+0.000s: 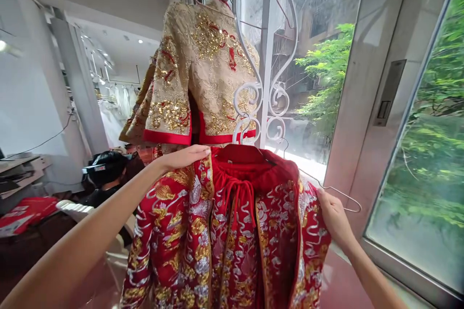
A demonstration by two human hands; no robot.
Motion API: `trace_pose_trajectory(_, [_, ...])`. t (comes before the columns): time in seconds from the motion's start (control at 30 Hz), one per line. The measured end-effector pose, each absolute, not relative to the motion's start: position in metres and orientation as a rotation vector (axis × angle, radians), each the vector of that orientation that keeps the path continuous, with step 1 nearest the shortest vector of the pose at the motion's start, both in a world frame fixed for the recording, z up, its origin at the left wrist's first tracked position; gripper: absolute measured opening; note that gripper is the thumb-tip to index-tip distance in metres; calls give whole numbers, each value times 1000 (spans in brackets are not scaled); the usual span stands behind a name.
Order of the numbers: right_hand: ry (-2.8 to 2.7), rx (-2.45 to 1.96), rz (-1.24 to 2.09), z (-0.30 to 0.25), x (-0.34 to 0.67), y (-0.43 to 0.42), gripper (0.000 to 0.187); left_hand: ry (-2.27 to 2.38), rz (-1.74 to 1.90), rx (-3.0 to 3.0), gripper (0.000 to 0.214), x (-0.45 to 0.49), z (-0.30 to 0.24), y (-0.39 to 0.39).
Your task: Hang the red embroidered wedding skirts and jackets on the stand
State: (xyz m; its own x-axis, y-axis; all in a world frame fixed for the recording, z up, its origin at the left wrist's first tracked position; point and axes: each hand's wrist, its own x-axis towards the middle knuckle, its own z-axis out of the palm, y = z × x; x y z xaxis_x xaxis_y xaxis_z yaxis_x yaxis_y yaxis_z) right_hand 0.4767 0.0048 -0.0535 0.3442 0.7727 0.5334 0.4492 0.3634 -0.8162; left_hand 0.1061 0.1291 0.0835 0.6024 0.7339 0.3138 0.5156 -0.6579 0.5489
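A red jacket (174, 236) with gold and silver embroidery hangs in front of me, its front edges parted. Inside it shows a second red embroidered garment (237, 241) with a thin tied cord (237, 188) at the top. My left hand (190, 155) is closed on the jacket's left shoulder beside the collar, fingertips partly hidden. At the opposite shoulder, my right hand (334, 212) grips the cloth between thumb and fingers. A red hanger (242, 153) sits in the neck opening. The end of a wire hanger (350, 199) sticks out past my right hand.
Behind hangs a cream-gold sequined jacket (217, 72) with red trim, beside a white scrolled metal stand (266, 58). A window (424, 154) is on the right. At left, a person in a black cap (107, 166) is near a white chair (74, 206) and a red box (27, 215).
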Motion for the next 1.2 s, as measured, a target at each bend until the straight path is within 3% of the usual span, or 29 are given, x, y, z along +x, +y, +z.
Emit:
trace_pose_trajectory(0.13, [-1154, -1267, 574, -76, 478, -2, 58, 1083, 675, 2388, 62, 112, 85, 139])
trace_pose_trajectory(0.27, [-1372, -1334, 781, -59, 491, 1, 62, 1111, 550, 2631, 60, 93, 80, 126])
trace_pose_trajectory(0.43, [-1925, -1022, 393, -5, 499, 29, 65, 1276, 701, 2755, 64, 69, 58, 109])
trace_pose_trajectory(0.57, [-2074, -1099, 167, 21, 470, 34, 48, 1468, 794, 2859, 67, 79, 40, 106])
trace_pose_trajectory(0.77, [-1758, -1298, -775, 1, 404, 12, 45, 1698, 1228, 3050, 65, 119, 5, 79])
trace_pose_trajectory(0.87, [-1793, -1277, -936, -16, 403, 15, 53, 1848, 1374, 3062, 71, 138, -15, 58])
trace_pose_trajectory(1.0, [-1936, -1128, -684, -12, 449, 37, 52, 2112, 1549, 2792, 85, 167, -37, 31])
trace_pose_trajectory(1.1, [-1902, -1125, -391, -4, 480, 55, 56, 2262, 1704, 2536, 71, 184, -57, 21])
trace_pose_trajectory(1.2, [-1994, -1172, -201, -7, 487, 62, 62, 2380, 1616, 2437, 53, 187, -70, 21])
